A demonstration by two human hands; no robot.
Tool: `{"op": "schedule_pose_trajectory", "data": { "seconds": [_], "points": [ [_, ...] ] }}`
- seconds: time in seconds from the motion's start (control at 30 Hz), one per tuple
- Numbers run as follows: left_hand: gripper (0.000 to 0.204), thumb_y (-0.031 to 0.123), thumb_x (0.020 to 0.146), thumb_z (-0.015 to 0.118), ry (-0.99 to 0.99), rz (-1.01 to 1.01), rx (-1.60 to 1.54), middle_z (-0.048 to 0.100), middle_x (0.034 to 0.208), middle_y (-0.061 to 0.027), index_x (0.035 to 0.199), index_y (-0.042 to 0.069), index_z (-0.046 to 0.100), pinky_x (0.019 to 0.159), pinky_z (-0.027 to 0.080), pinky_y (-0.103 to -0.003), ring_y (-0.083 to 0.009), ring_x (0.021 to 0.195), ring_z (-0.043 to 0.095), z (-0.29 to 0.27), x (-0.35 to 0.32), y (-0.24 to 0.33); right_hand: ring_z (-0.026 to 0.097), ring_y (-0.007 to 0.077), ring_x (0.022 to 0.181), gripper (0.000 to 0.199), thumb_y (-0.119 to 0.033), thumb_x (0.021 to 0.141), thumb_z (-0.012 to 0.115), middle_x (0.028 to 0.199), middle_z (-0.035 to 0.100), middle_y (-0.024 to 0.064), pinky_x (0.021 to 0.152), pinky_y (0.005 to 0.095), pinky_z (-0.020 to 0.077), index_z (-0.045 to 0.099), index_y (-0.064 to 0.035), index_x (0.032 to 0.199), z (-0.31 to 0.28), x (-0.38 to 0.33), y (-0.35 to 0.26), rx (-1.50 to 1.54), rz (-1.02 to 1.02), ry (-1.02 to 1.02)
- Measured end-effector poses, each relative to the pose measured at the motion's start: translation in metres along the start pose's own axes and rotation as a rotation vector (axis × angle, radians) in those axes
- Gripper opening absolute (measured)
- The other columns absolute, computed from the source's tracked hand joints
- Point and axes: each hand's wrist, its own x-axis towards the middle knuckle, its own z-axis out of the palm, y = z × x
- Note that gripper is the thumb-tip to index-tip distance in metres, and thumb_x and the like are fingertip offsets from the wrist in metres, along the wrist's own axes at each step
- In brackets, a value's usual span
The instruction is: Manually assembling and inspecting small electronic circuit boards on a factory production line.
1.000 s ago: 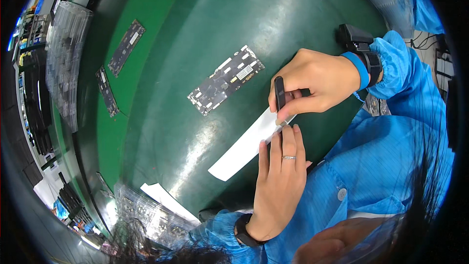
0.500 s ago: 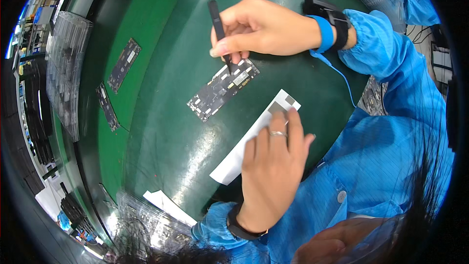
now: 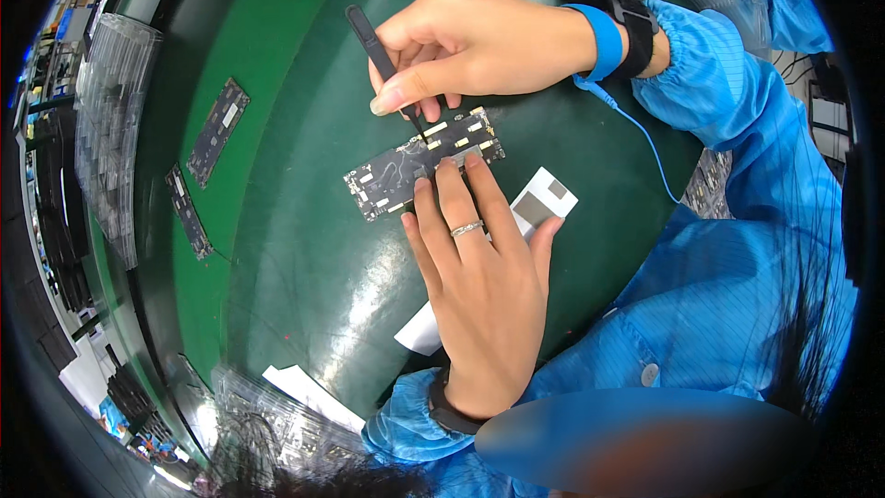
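Observation:
A dark circuit board (image 3: 387,178) with several pale components along it lies on the green mat in front of me. My right hand (image 3: 470,46) comes in from the upper right, closed around black tweezers (image 3: 373,41) whose tip meets the board's upper edge area. From below, my left hand (image 3: 484,277) reaches over the board, fingers stretched and spread. Its fingertips rest on the board and cover part of it. Under and beside this hand lies a white strip (image 3: 422,330) bearing grey squares (image 3: 535,212).
Two more circuit boards (image 3: 218,132) (image 3: 189,212) lie on the lighter green band at left. Stacked clear plastic trays (image 3: 115,138) stand beyond; others (image 3: 277,415) lie at lower left near a white sheet (image 3: 313,395). A blue cord (image 3: 645,143) runs from my right wrist strap.
My left hand has moved up and left from the white strip onto the board. The board has turned slightly, and my right hand with the tweezers has shifted a little left.

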Motion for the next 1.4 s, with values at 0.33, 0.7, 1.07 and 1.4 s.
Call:
{"op": "schedule_pose_trajectory", "data": {
  "seconds": [0.33, 0.7, 1.07, 1.4],
  "points": [
    [0.078, 0.045, 0.089, 0.076, 0.023, -0.001, -0.01, 0.045, 0.147, -0.0236, 0.144, -0.005, 0.052, 0.11, 0.051, -0.052, -0.0429, 0.132, 0.051, 0.004, -0.011, -0.005, 0.064, 0.0139, 0.064, 0.04, -0.037, 0.1, 0.069, 0.07, 0.069, 0.007, 0.06, 0.0305, 0.0484, 0.069, 0.0009, 0.085, 0.014, -0.003, 0.0, -0.055, -0.05, 0.047],
    [0.076, 0.044, 0.09, 0.076, 0.036, 0.02, 0.004, 0.045, 0.146, -0.0249, 0.142, -0.006, 0.053, 0.106, 0.053, -0.05, -0.0433, 0.128, 0.051, -0.002, -0.009, -0.006, 0.066, 0.0175, 0.063, 0.042, -0.035, 0.1, 0.067, 0.069, 0.07, 0.0087, 0.061, 0.0329, 0.0504, 0.067, 0.003, 0.082, 0.012, -0.001, -0.015, -0.129, 0.037, 0.035],
    [0.077, 0.047, 0.089, 0.076, 0.056, 0.012, 0.027, 0.042, 0.154, -0.0299, 0.145, -0.001, 0.053, 0.106, 0.053, -0.049, -0.0422, 0.124, 0.055, -0.004, -0.012, -0.007, 0.066, 0.0158, 0.061, 0.041, -0.034, 0.101, 0.068, 0.068, 0.068, 0.0103, 0.058, 0.0307, 0.0509, 0.068, 0.0045, 0.086, 0.018, -0.001, -0.019, -0.167, 0.098, 0.044],
    [0.083, 0.055, 0.09, 0.07, 0.027, 0.035, 0.083, 0.043, 0.152, -0.0305, 0.146, -0.003, 0.051, 0.107, 0.051, -0.053, -0.0437, 0.123, 0.055, -0.008, -0.011, -0.009, 0.065, 0.0193, 0.063, 0.043, -0.035, 0.1, 0.067, 0.069, 0.069, 0.0096, 0.06, 0.0348, 0.0512, 0.065, 0.0039, 0.081, 0.017, -0.011, -0.02, -0.189, 0.025, 0.124]
  ]
}}
